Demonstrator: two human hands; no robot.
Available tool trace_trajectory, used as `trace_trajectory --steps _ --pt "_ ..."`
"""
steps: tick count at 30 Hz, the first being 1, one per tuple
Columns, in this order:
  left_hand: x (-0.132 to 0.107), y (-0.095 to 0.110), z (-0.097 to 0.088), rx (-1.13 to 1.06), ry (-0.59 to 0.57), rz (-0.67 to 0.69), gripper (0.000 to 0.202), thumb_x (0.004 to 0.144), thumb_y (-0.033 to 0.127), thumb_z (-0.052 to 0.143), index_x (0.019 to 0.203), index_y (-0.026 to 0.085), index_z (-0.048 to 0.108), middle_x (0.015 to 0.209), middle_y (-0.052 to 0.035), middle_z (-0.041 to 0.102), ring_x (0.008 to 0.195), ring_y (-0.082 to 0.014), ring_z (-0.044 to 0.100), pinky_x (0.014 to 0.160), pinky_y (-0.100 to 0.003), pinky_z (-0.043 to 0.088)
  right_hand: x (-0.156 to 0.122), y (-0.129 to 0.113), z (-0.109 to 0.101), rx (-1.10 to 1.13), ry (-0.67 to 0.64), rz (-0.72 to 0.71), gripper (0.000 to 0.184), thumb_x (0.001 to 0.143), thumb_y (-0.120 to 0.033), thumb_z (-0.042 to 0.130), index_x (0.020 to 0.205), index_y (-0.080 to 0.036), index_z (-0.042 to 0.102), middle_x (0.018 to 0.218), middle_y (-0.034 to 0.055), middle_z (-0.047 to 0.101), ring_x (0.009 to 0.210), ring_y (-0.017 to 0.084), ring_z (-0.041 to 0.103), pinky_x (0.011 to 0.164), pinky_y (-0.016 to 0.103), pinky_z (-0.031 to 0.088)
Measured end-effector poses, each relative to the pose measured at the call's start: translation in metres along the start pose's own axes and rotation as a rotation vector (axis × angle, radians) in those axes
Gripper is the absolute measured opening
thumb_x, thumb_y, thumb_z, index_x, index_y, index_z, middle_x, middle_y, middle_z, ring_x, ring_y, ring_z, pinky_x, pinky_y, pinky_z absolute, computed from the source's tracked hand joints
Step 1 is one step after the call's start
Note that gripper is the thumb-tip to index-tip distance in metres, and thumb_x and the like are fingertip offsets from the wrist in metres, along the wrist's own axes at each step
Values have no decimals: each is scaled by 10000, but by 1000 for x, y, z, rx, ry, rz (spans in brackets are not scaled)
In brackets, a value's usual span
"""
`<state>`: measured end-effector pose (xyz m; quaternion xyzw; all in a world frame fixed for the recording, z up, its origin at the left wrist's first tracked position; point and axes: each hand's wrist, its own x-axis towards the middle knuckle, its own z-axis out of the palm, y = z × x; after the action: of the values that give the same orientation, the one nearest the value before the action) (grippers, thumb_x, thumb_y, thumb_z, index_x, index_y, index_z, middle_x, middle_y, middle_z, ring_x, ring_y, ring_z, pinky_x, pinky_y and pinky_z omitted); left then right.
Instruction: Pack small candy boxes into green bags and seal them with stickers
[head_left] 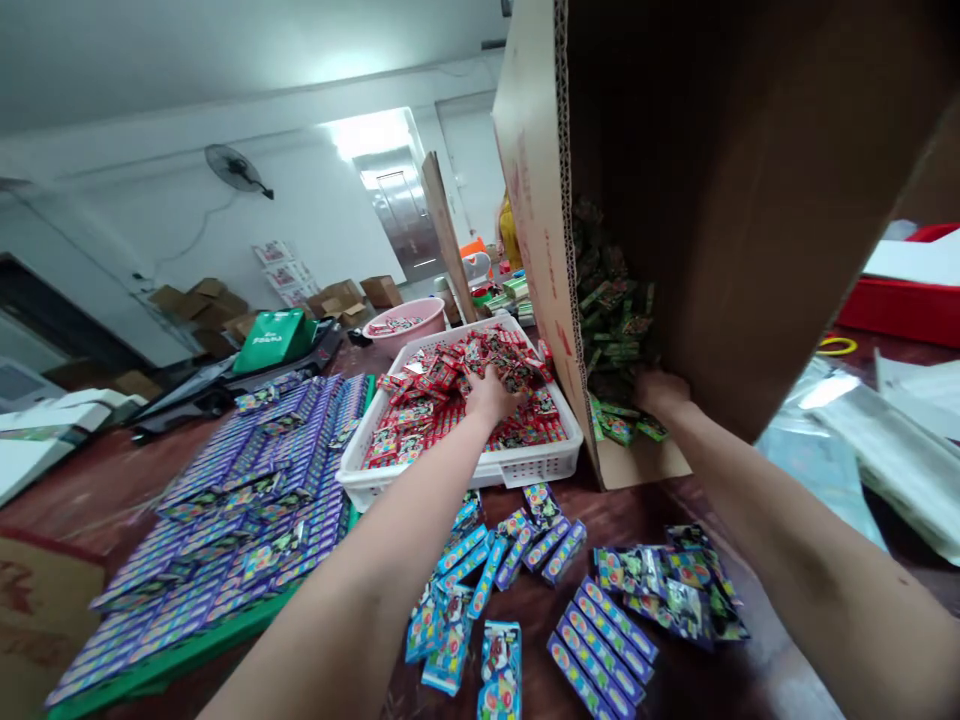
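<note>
My left hand (489, 397) is over a white plastic basket (461, 474) filled with small red candy packets (427, 405). Its fingers curl against some red-and-dark packets at the top of the heap. Deep in an upright, open cardboard box (536, 200), my right hand (661, 393) reaches down beside green candy packets (619, 325); shadow and blur hide its fingers. Blue packets (501, 665) lie loose on the table between my forearms. Near them are a row of purple packets (604, 650) and a small pile of dark purple ones (675, 585).
On the left, a green tray (176, 665) carries many rows of purple packets. A pink basin (409, 325) stands behind the basket. Clear plastic bags (825, 430) and a red bin (915, 305) are on the right. The box wall rises high between my hands.
</note>
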<state>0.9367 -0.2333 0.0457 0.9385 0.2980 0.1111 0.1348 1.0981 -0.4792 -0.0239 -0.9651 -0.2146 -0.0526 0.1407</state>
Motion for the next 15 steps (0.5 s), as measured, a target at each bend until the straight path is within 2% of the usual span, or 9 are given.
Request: trace_trajectory --steps 3,5,7,9,11,13,14,15 --pt "-4 6 7 -61 -1 78 625 849 284 717 1426 197 494 1326 -177 618 1107 -263 678 941 -328 490 -21 -1 -22 -51 -2 48 425 959 -379 607 1299 -127 575 1229 160 650 1059 286 669 866 441 554" --pt "-12 3 1 -93 1 136 509 879 186 641 1381 196 556 1213 -111 707 1069 -211 685 915 -273 488 -55 6 -39 -60 33 29 502 948 -379 572 1374 -121 515 1281 197 632 1104 321 662 879 422 536" --pt "-22 -5 -16 -116 -5 176 369 885 165 596 1247 179 665 1113 -69 753 1008 -193 694 884 -251 494 -106 22 -53 -63 60 -6 556 935 -388 554 1429 -153 455 1356 178 602 1144 321 647 899 394 526" --pt "-35 -15 -41 -135 -6 205 268 888 192 569 1098 158 732 1057 -48 766 984 -197 693 883 -256 497 -169 41 -60 -64 94 -62 575 912 -400 565 1425 -169 449 1378 158 597 1126 324 653 874 390 541" --pt "-54 -24 -67 -154 26 228 294 892 232 538 1084 114 727 1053 -39 752 1021 -222 674 940 -310 484 -234 56 -60 -102 125 -72 527 925 -379 526 1407 -176 465 1365 154 606 1094 334 661 839 422 560" --pt "-85 -30 -87 -182 98 280 396 915 357 507 1149 92 686 1084 4 705 1089 -244 639 1008 -404 437 -289 63 -50 -151 81 -82 445 950 -323 474 1373 -188 504 1339 151 621 1100 338 655 813 448 577" --pt "-106 -31 -91 -212 126 311 423 906 409 516 1175 117 662 1121 10 686 1106 -227 625 1023 -423 426 -310 65 -43 -153 50 -102 431 958 -301 460 1373 -198 510 1334 148 624 1130 340 642 823 458 580" --pt "-132 -31 -90 -286 91 366 445 882 453 553 1204 156 629 1134 15 674 1075 -195 631 995 -403 454 -326 67 -37 -133 20 -130 448 960 -299 468 1398 -212 494 1353 144 615 1181 342 617 856 471 578"
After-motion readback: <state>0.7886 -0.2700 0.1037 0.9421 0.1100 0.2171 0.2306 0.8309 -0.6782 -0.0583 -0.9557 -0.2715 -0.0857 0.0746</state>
